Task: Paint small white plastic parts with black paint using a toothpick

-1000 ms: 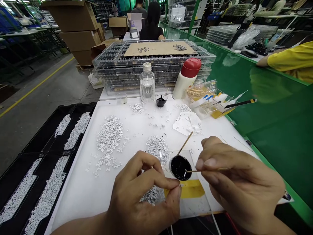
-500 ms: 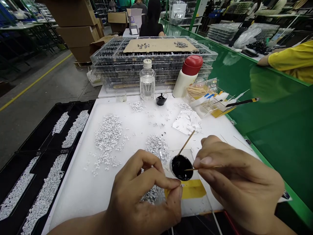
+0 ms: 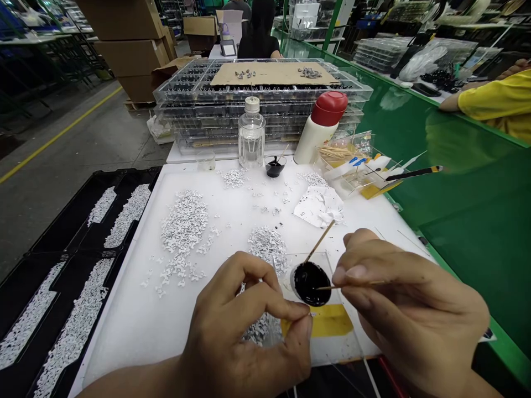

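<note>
My right hand [image 3: 409,301] pinches a thin wooden toothpick [image 3: 332,287], whose tip reaches into the black paint in a small round cup [image 3: 293,282]. A second wooden stick [image 3: 320,240] leans in that cup. My left hand [image 3: 253,326] is closed just in front of the cup, thumb and forefinger pressed together on a tiny white piece [image 3: 312,314], mostly hidden by the fingertips. Under the cup lies a clear plate [image 3: 332,348] with a yellow strip [image 3: 334,320]. Behind my left hand sits a heap of small white pieces [image 3: 266,243], partly covered by it.
More white pieces [image 3: 185,221] are piled on the white table [image 3: 136,309]. Black trays [image 3: 78,226] of pieces stand at left. Farther back are a clear bottle [image 3: 251,135], a red-capped flask [image 3: 317,130], a toothpick box [image 3: 352,171] and stacked clear trays [image 3: 182,105]. A person's yellow sleeve [image 3: 498,97] shows at right.
The view has shifted slightly. Both hands keep their grips, and the toothpick tip stays in the black paint. More of the yellow-sleeved person's hand shows at far right.
</note>
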Action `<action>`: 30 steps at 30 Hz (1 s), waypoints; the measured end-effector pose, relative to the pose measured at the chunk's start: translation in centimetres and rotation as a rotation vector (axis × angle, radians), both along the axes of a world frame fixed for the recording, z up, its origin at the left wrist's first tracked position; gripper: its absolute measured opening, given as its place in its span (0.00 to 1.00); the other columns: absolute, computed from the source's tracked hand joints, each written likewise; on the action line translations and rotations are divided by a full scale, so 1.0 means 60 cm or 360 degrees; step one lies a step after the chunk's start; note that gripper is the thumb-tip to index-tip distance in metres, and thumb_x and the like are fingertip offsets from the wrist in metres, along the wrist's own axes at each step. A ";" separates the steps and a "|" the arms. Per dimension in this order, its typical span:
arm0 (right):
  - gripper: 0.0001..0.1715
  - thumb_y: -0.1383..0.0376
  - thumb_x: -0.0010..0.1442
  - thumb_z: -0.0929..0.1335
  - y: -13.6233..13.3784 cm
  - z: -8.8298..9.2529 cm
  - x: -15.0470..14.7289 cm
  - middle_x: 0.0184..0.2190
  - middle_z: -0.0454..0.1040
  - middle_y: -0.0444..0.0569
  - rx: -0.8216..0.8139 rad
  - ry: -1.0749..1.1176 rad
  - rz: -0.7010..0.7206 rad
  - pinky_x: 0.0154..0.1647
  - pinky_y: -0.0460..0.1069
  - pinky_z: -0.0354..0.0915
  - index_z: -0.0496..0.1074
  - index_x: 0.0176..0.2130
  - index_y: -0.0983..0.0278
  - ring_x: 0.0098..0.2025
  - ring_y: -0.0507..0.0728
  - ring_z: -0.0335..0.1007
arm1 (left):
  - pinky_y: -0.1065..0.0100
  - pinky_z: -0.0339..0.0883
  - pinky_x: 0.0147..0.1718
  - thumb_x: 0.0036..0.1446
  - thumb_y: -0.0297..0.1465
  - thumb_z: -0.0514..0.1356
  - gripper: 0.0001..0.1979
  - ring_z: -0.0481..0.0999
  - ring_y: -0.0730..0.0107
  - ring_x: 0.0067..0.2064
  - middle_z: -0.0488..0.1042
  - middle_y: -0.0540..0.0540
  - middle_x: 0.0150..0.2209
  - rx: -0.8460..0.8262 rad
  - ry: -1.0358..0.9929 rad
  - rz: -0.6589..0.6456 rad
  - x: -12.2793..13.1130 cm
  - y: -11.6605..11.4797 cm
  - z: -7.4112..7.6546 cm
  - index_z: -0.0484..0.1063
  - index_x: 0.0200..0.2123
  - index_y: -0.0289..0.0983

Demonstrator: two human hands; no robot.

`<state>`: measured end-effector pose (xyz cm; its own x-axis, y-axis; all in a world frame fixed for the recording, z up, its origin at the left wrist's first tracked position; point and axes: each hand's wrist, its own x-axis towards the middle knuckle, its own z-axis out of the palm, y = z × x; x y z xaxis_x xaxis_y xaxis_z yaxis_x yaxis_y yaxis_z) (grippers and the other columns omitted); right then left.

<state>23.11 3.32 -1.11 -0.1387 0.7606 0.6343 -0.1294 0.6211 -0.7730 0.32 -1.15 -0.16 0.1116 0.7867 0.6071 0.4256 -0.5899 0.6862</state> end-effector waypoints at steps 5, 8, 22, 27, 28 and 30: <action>0.22 0.75 0.75 0.83 -0.003 0.004 0.000 0.43 0.95 0.46 -0.0033 -0.0003 -0.0016 0.38 0.57 0.85 0.95 0.59 0.52 0.39 0.60 0.88 | 0.71 0.81 0.32 0.66 0.18 0.70 0.11 0.84 0.71 0.34 0.79 0.50 0.38 0.0006 0.0006 -0.0006 -0.002 0.005 -0.002 0.84 0.40 0.41; 0.21 0.75 0.75 0.84 -0.005 0.005 0.000 0.43 0.95 0.45 -0.0033 -0.0039 -0.0016 0.38 0.56 0.84 0.95 0.58 0.52 0.38 0.59 0.87 | 0.72 0.80 0.32 0.65 0.18 0.70 0.11 0.84 0.73 0.35 0.79 0.51 0.38 -0.0002 0.0012 -0.0006 -0.001 0.004 -0.001 0.84 0.39 0.41; 0.22 0.72 0.81 0.79 -0.017 -0.008 0.021 0.49 0.94 0.50 0.0046 -0.0058 0.0282 0.46 0.60 0.84 0.89 0.68 0.57 0.41 0.61 0.88 | 0.71 0.79 0.31 0.66 0.19 0.72 0.10 0.84 0.72 0.35 0.78 0.52 0.38 -0.0014 -0.0020 -0.0012 0.000 0.004 -0.002 0.84 0.40 0.41; 0.18 0.72 0.81 0.80 -0.014 0.005 0.012 0.44 0.94 0.48 0.0056 -0.0116 0.0234 0.43 0.60 0.83 0.90 0.65 0.56 0.36 0.60 0.86 | 0.71 0.79 0.31 0.65 0.18 0.71 0.10 0.84 0.73 0.35 0.78 0.52 0.37 0.0002 -0.0017 -0.0025 0.000 0.006 -0.003 0.84 0.39 0.41; 0.17 0.71 0.82 0.80 -0.013 0.006 0.011 0.44 0.94 0.48 0.0071 -0.0125 0.0229 0.42 0.59 0.83 0.89 0.64 0.56 0.34 0.59 0.84 | 0.71 0.79 0.31 0.65 0.18 0.71 0.10 0.84 0.73 0.35 0.78 0.52 0.37 0.0003 -0.0015 -0.0022 0.000 0.005 -0.002 0.83 0.39 0.41; 0.15 0.70 0.82 0.79 -0.010 0.006 0.010 0.42 0.93 0.48 0.0093 -0.0153 0.0212 0.40 0.59 0.83 0.89 0.63 0.56 0.31 0.57 0.80 | 0.71 0.79 0.31 0.66 0.18 0.72 0.10 0.84 0.72 0.35 0.78 0.52 0.37 -0.0001 -0.0008 -0.0019 0.000 0.004 -0.002 0.83 0.39 0.41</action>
